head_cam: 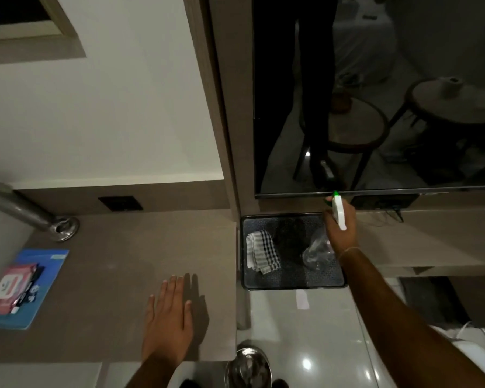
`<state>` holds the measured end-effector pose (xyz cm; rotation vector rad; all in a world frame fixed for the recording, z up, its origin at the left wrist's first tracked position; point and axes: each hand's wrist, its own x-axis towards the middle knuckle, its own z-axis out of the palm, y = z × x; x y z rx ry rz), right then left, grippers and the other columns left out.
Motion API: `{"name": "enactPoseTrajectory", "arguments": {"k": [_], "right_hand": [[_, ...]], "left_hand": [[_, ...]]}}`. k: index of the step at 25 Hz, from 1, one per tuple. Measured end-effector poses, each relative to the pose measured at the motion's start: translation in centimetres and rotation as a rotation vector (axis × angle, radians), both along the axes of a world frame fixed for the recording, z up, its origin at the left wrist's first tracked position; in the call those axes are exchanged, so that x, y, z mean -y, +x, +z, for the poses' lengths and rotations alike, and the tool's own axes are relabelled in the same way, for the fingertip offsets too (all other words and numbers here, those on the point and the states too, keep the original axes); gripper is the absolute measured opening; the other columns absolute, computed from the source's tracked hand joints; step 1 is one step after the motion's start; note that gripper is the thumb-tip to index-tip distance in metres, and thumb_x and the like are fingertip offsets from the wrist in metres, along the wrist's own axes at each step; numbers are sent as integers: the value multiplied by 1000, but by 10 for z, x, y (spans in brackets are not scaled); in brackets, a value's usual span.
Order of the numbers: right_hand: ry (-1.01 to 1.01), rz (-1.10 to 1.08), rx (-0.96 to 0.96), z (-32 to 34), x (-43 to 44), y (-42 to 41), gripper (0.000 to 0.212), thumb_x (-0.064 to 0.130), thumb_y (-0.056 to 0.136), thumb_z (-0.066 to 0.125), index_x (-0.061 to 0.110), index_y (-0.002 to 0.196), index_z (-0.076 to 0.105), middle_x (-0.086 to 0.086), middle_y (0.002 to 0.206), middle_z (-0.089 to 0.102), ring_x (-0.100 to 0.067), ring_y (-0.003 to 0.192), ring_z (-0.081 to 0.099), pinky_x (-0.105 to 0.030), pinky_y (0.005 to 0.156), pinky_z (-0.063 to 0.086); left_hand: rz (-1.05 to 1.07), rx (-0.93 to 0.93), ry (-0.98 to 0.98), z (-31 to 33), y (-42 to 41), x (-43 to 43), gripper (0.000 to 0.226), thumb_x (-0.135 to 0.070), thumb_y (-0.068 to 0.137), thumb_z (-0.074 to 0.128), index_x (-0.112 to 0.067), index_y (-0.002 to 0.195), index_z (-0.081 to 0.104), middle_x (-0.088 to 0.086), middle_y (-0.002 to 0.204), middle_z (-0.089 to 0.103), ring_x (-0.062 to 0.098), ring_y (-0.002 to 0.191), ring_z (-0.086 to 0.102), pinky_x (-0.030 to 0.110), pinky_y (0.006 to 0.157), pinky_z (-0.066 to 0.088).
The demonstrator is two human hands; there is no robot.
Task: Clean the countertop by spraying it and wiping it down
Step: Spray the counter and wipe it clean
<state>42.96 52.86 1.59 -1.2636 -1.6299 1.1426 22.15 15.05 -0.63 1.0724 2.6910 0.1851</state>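
Grips the spray bottle (338,212) in the right hand (340,233), far right above the black tray (291,286); rests the left hand (168,312) flat, fingers straight, on the desk (109,261). Risks misting the dark screen (375,107) just beyond the nozzle, or wetting the blue booklet (48,278) at left.

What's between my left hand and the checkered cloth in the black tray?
In the head view, only bare brown countertop and the left rim of the black mesh tray separate the left hand from the black-and-white checkered cloth.

Matt countertop (118,247), glossy metal bin (248,368)
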Motion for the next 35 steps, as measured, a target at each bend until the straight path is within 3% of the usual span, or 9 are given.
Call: {"name": "enactPoseTrajectory", "arguments": {"k": [3, 10, 12, 15, 19, 23, 27, 30, 35], "right_hand": [[-28, 58, -13, -9, -2, -3, 35, 8, 99, 69, 13, 133, 58, -21, 138, 56, -34, 130, 57, -35, 113, 45], [-161, 97, -69, -30, 17, 14, 88, 6, 86, 84, 22, 156, 34, -4, 151, 51, -20, 135, 51, -36, 113, 43], [-220, -17, -47, -35, 39, 19, 83, 14, 83, 87, 22, 150, 40, -3, 147, 53, -21, 134, 53, -40, 114, 44], [-240, -319, 138, -56, 96, 21, 53, 28, 84, 85, 19, 124, 52, -7, 123, 60, -27, 115, 60, -53, 104, 54], [-126, -40, 312, -73, 159, -11, 11, 13, 94, 72, 11, 102, 65, -12, 108, 59, -33, 104, 59, -50, 93, 54], [-244, 265, 500, -69, 153, -72, 32, 18, 99, 68, 6, 129, 65, -21, 133, 57, -40, 125, 55, -43, 108, 46], [-455, 231, 674, -87, 118, -112, 60, 36, 107, 55, 2, 154, 43, -27, 159, 41, -42, 146, 42, -44, 120, 35], [-485, 118, 726, -117, 101, -125, 56, 37, 105, 55, 0, 146, 52, -28, 149, 53, -42, 137, 52, -48, 116, 42], [-516, -68, 661, -135, 105, -155, 38, 25, 94, 73, -2, 121, 70, -28, 123, 71, -42, 113, 69, -50, 101, 55]], "left_hand": [[19, -13, -15, -1, 4, 10, 63, -45, 105, 13, -21, 161, 0, -3, 170, -1, 15, 156, -8, 45, 129, -2], [2, -21, -39, -3, 2, 12, 66, -49, 104, 15, -23, 161, -5, -3, 170, -5, 16, 156, -9, 46, 129, 2], [-12, -36, -57, -2, -2, 11, 67, -50, 104, 13, -22, 161, -7, -2, 169, -7, 16, 156, -10, 46, 129, 1], [-25, -37, -58, -3, -5, 4, 68, -54, 102, 10, -24, 160, -9, -2, 169, -7, 17, 155, -12, 45, 128, -2], [-112, -33, -43, -12, -3, -3, 67, -57, 101, 7, -29, 158, -14, -4, 168, -11, 17, 155, -16, 44, 126, -8], [-109, -39, -41, -19, -11, 13, 66, -58, 102, 6, -31, 158, -16, -5, 169, -13, 16, 155, -18, 45, 126, -8], [-87, -11, -11, -27, -21, 31, 67, -59, 100, 1, -31, 158, -18, -8, 168, -17, 14, 153, -23, 40, 123, -17], [-128, 14, 7, -40, -42, 51, 66, -55, 101, 7, -30, 160, -12, -6, 171, -7, 14, 156, -15, 39, 124, -10], [-156, 70, 111, -64, -107, 79, 58, -41, 106, 36, -23, 160, 26, -1, 168, 21, 16, 156, 9, 39, 127, 5]]}}
